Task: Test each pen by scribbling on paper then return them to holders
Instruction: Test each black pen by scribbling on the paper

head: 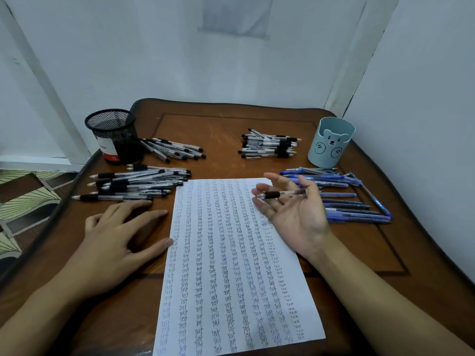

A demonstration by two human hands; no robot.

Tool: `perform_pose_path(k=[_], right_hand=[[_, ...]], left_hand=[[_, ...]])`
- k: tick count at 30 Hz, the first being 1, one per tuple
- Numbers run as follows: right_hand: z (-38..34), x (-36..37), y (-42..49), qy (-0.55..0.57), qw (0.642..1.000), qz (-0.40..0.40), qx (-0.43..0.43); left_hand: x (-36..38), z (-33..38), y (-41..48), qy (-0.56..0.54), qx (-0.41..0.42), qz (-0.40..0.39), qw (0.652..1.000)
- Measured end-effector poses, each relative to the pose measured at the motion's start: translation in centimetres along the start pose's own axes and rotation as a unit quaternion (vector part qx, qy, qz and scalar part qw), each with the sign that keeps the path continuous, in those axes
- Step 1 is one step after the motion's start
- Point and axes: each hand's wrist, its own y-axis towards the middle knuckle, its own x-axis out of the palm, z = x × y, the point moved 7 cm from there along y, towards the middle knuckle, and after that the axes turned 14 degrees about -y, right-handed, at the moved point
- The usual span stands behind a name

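l hand (115,237) flat on table (226,124), thumb at paper (231,278) edge, r hand (295,214) palm up, thumb pinning pen (280,194)

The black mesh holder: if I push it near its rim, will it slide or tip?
The black mesh holder probably tips easily: it stands tall, and nothing rises out of it. Wire mesh suggests it is light. It stands near the table edge, so it might fall.

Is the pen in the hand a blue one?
No, the right hand holds a clear pen with a black grip; the blue pens lie beside it on the table.
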Motion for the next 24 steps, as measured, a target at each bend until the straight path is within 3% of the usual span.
perform_pose_path(k=[7,11,14,19,24], right_hand=[[-1.3,-2.3,0.2,0.057,0.996,0.073,-0.017],[-1.9,-2.0,-0.4,-0.043,0.996,0.073,-0.027],[-2.7,-1.1,-0.6,-0.163,0.984,0.028,-0.070],[-3.6,0.0,-1.7,-0.385,0.912,-0.061,-0.127],[-3.2,-0.2,-2.0,-0.421,0.890,-0.148,-0.095]], left_hand=[[0.0,-0.1,0.1,0.007,-0.009,-0.009,1.000],[0.2,0.5,0.0,0.036,-0.002,-0.028,0.999],[0.5,0.8,0.0,0.067,0.000,-0.043,0.997],[0.5,0.8,0.1,0.070,0.011,-0.040,0.997],[0.6,0.5,0.0,0.073,0.019,-0.028,0.997]])
